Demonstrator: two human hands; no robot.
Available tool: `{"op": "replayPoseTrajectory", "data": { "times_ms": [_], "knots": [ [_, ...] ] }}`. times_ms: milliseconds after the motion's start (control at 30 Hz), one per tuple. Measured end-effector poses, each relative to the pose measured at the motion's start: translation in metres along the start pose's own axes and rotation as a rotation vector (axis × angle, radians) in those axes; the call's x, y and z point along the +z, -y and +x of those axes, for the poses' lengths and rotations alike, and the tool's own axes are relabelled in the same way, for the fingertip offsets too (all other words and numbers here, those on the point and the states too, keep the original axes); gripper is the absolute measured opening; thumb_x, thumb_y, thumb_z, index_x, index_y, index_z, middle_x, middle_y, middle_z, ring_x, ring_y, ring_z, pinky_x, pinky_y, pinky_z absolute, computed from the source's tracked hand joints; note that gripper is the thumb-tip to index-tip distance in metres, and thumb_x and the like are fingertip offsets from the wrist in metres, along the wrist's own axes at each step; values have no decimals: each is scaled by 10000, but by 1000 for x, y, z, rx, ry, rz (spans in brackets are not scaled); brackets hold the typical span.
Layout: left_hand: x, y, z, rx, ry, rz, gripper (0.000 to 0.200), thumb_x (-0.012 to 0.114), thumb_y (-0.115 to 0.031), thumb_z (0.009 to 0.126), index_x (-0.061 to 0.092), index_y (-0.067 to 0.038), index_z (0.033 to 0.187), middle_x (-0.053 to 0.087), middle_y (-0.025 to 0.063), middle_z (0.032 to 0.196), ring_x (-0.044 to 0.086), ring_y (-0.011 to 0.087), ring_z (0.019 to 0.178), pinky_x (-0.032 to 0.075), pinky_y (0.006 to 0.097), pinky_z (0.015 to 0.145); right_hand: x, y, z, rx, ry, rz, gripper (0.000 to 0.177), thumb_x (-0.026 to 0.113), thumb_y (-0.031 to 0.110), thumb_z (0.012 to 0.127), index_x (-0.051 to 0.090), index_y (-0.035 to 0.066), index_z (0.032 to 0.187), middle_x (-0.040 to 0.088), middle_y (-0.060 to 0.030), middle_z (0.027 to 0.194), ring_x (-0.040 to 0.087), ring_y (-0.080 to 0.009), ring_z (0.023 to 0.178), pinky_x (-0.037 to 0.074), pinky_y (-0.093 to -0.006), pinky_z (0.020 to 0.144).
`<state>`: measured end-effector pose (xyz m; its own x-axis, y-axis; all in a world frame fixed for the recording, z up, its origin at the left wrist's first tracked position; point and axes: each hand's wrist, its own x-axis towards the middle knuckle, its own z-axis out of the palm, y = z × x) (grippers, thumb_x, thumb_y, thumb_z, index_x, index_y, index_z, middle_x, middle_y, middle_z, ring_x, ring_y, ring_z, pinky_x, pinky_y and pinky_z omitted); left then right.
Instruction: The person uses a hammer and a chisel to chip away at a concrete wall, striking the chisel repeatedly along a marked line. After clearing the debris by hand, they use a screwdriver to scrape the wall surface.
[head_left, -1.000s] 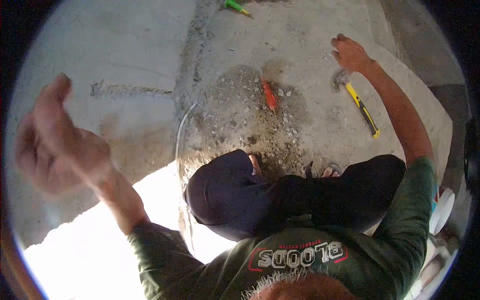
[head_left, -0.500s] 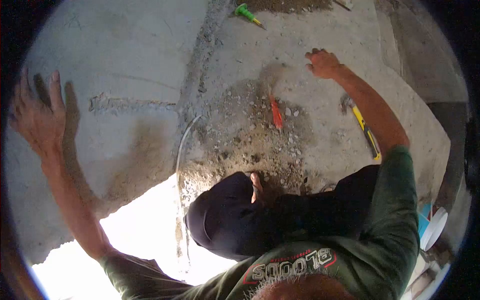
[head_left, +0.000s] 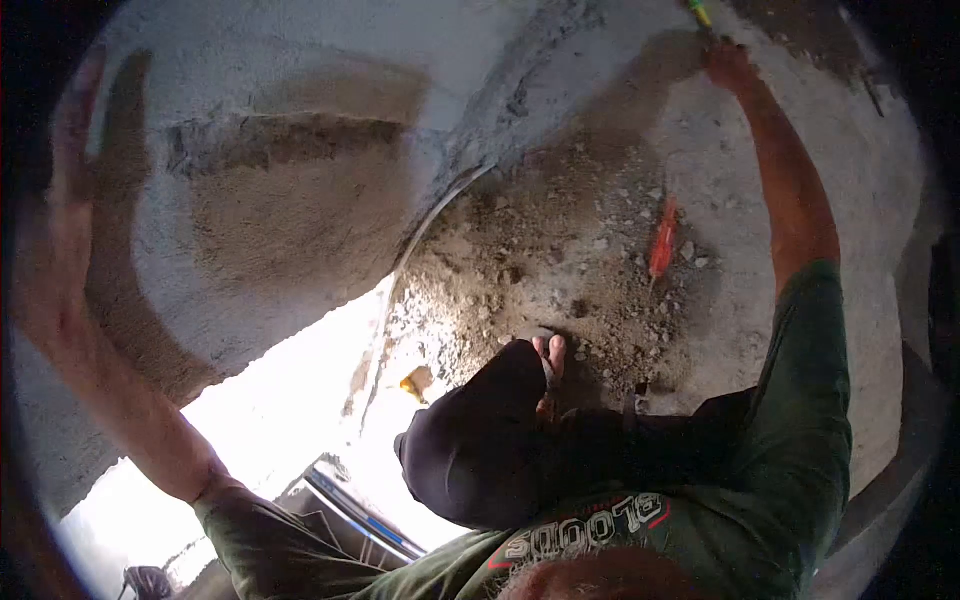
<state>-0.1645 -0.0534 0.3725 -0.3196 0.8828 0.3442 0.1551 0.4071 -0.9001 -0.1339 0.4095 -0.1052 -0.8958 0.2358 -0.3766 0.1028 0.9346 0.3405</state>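
Observation:
My left hand (head_left: 75,140) is at the far left, fingers stretched upward against the grey concrete surface (head_left: 300,230), its shadow beside it. At the upper right my right hand (head_left: 732,65) reaches out, fingertips right at the lower end of a chisel (head_left: 702,14) with a green grip and yellow shank. The top of that chisel is cut off by the frame edge. A red-handled tool (head_left: 663,240) lies among the rubble between my right arm and my foot (head_left: 549,350).
Broken concrete bits and dust (head_left: 560,250) cover the floor before me. A pale cable or strip (head_left: 430,215) curves along the concrete's edge. A rough groove (head_left: 290,125) runs across the concrete. Bright light fills a gap at lower left, near a small yellow object (head_left: 412,386).
My right hand has moved up and away to the chisel. The view has shifted, so the floor things sit further right; the yellow-handled hammer is no longer visible.

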Motion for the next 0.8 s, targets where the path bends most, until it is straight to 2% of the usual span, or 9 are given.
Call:
{"op": "replayPoseTrajectory", "data": {
  "times_ms": [33, 133, 167, 233, 433, 500, 600, 667, 800],
  "knots": [
    [-3, -5, 2, 0, 5, -11, 1059, 434, -765, 698, 208, 40, 1347, 154, 343, 1360, 166, 438, 1286, 117, 663, 958, 22, -4, 24, -18, -52, -97, 335, 430, 292, 913, 533, 175, 1210, 529, -135, 1175, 436, -307, 1187, 388, -494, 919],
    [-8, -11, 7, 12, 46, -31, 1142, 415, -806, 677, 149, 56, 1378, 80, 372, 1407, 96, 462, 1338, 62, 710, 979, 152, -38, 140, -19, -572, 150, 383, 494, 246, 877, 482, 181, 1255, 513, -123, 1218, 408, -316, 1215, 405, -502, 904],
    [-7, -12, 7, 16, 36, -4, 1136, 419, -801, 679, 156, 56, 1376, 82, 374, 1406, 98, 463, 1337, 69, 713, 976, 111, -35, 122, 42, -453, 129, 371, 498, 245, 874, 493, 174, 1238, 522, -124, 1199, 423, -316, 1192, 411, -497, 896],
    [-10, -18, 6, 75, 24, 10, 1118, 426, -790, 684, 169, 53, 1371, 92, 378, 1401, 102, 461, 1337, 82, 720, 968, 69, -20, 100, 128, -387, 173, 347, 504, 242, 868, 514, 159, 1204, 541, -125, 1161, 454, -318, 1145, 423, -486, 878],
    [-15, -13, 6, 96, 86, 18, 1126, 432, -790, 681, 163, 68, 1360, 111, 390, 1386, 114, 479, 1324, 97, 725, 951, 32, 14, 70, 154, -510, 405, 286, 523, 233, 849, 576, 115, 1104, 597, -127, 1047, 546, -322, 1005, 459, -454, 826],
    [-24, -13, 8, 80, 115, -12, 1134, 434, -790, 679, 157, 76, 1357, 114, 392, 1383, 116, 489, 1318, 100, 725, 945, 23, 37, 38, 74, -556, 505, 271, 529, 230, 843, 597, 101, 1071, 615, -128, 1008, 576, -323, 958, 471, -443, 808],
    [-36, -29, 9, -28, 204, -200, 1145, 456, -780, 678, 143, 89, 1354, 124, 395, 1377, 123, 508, 1304, 108, 725, 936, 18, 71, -36, -261, -537, 581, 268, 505, 237, 866, 600, 68, 1050, 629, -145, 945, 599, -335, 858, 479, -418, 784],
    [-20, -21, 3, 30, 67, -64, 1145, 468, -767, 680, 135, 97, 1353, 128, 390, 1379, 120, 514, 1303, 108, 726, 936, 40, 86, -98, -441, -455, 747, 261, 517, 240, 875, 602, 53, 1037, 625, -145, 956, 595, -327, 867, 473, -402, 775],
    [-19, -21, 3, 63, -62, -58, 1143, 478, -750, 684, 120, 104, 1355, 128, 381, 1388, 119, 517, 1303, 92, 725, 944, 19, 31, -221, -293, -249, 648, 269, 532, 255, 879, 599, 47, 1036, 617, -154, 995, 588, -319, 921, 470, -392, 792]
  ]
}}
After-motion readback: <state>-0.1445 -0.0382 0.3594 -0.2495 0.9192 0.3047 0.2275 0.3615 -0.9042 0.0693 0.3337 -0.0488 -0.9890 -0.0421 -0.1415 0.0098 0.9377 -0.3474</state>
